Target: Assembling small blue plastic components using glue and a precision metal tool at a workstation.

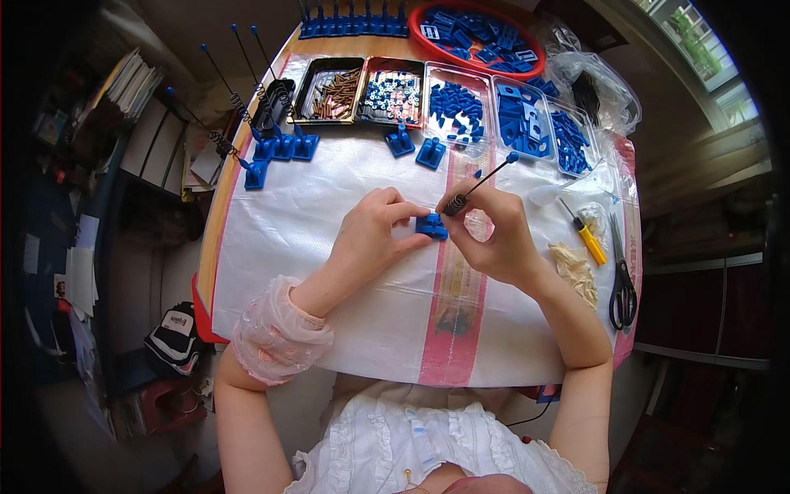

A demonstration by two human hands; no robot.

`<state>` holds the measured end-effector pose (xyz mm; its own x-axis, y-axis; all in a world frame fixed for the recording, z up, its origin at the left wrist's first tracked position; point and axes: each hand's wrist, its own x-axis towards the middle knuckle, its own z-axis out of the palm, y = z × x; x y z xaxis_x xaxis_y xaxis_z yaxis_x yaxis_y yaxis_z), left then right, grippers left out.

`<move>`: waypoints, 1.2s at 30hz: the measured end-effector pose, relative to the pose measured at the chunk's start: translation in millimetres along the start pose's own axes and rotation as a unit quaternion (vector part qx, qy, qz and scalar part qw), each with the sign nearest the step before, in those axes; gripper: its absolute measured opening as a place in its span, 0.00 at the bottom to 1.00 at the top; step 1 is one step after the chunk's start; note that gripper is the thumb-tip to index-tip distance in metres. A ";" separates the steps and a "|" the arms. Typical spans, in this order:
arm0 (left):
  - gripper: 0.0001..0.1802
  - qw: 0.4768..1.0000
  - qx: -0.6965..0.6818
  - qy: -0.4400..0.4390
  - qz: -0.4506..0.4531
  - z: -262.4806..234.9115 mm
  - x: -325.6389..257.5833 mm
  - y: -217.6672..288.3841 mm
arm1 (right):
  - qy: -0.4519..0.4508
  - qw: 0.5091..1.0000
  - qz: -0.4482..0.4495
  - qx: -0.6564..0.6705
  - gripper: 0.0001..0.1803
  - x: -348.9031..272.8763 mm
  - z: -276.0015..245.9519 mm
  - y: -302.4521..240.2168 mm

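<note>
On the white woven sheet (374,317), a small blue plastic base (431,227) lies between my hands. My left hand (374,229) pinches its left side with thumb and forefinger. Between the thumb and fingers of my right hand (499,235) is a black coil spring (453,205), from which a thin rod slants up and right to a blue tip. The spring's lower end is right at the base; whether it is seated in it I cannot tell. Two similar blue bases (430,153) stand just beyond, and a tiny blue piece (477,174) lies near the rod.
Trays of brass-coloured screws (336,90), small nuts (390,95) and blue parts (455,111) line the far side, before a red basin (539,70). Finished-looking bases with springs (282,146) stand at left. A yellow screwdriver (590,244) and black scissors (624,300) lie at right.
</note>
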<state>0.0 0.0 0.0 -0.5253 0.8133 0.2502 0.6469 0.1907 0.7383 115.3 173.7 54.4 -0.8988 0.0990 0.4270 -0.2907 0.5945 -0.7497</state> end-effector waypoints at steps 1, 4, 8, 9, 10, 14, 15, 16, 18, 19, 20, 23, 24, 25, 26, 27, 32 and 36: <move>0.20 1.000 0.000 0.002 0.002 0.2 -0.2 -0.3 | 0.000 1.000 0.001 0.002 0.09 0.1 0.2 0.0; 0.20 1.000 0.002 0.005 0.008 0.3 0.3 -0.2 | -0.001 1.000 -0.001 -0.001 0.09 -0.2 -0.2 0.7; 0.20 1.000 0.000 0.004 0.004 -0.5 0.8 2.0 | -0.003 1.000 -0.005 -0.007 0.09 -0.6 -1.0 0.7; 0.20 1.000 0.001 0.003 0.003 -0.4 0.8 1.9 | -0.002 1.000 -0.003 -0.005 0.09 -0.4 -0.9 0.4; 0.20 1.000 0.002 0.003 0.002 -0.5 1.0 1.8 | -0.002 1.000 -0.002 -0.004 0.09 -0.1 -0.9 0.2; 0.20 1.000 0.002 0.005 0.005 0.2 0.2 -0.2 | -0.001 1.000 0.000 0.003 0.09 -0.1 0.1 0.4; 0.20 1.000 0.001 0.005 0.006 0.2 0.2 -0.1 | -0.001 1.000 -0.002 0.001 0.09 -0.1 -0.1 0.3; 0.20 1.000 0.000 0.005 0.006 0.1 0.3 0.0 | -0.002 1.000 -0.003 -0.001 0.09 -0.1 -0.4 0.1; 0.20 1.000 0.001 0.004 0.006 0.0 0.5 0.0 | -0.003 1.000 -0.004 -0.001 0.09 0.1 -0.6 0.0; 0.20 1.000 0.004 0.002 0.006 -0.1 0.7 0.0 | -0.003 1.000 -0.004 0.000 0.09 0.1 -0.7 0.1; 0.20 1.000 0.006 0.001 0.007 -0.2 0.7 0.0 | -0.003 1.000 -0.004 0.001 0.09 0.2 -0.7 0.3; 0.20 1.000 0.007 0.001 0.005 -0.3 0.4 0.6 | -0.001 1.000 -0.005 -0.001 0.09 0.0 -0.7 0.8; 0.20 1.000 0.008 0.001 0.006 -0.5 0.3 0.8 | -0.002 1.000 -0.004 -0.001 0.09 -0.1 -0.8 0.7; 0.20 1.000 0.010 0.002 0.008 -0.6 0.3 1.1 | -0.002 1.000 -0.004 -0.001 0.09 -0.2 -1.0 0.6; 0.20 1.000 0.012 0.002 0.010 -0.6 0.3 1.3 | -0.003 1.000 -0.003 -0.001 0.09 -0.4 -1.1 0.3; 0.20 1.000 0.010 0.002 0.009 -0.7 0.1 1.2 | -0.003 1.000 -0.003 -0.001 0.08 -0.1 -1.0 0.0; 0.22 1.000 0.008 -0.003 0.015 -1.3 -1.0 0.1 | -0.004 1.000 -0.001 0.003 0.07 0.5 -1.3 -2.2; 0.21 0.999 -0.049 -0.013 0.007 -6.7 0.8 -0.6 | -0.006 1.000 0.000 0.010 0.07 0.2 -1.4 -2.1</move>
<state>-4.5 -3.2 3.9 -0.5016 0.8293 0.2463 0.5967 0.1255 0.7926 116.2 173.6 56.7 -0.9024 0.0899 0.4214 -0.2970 0.5787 -0.7595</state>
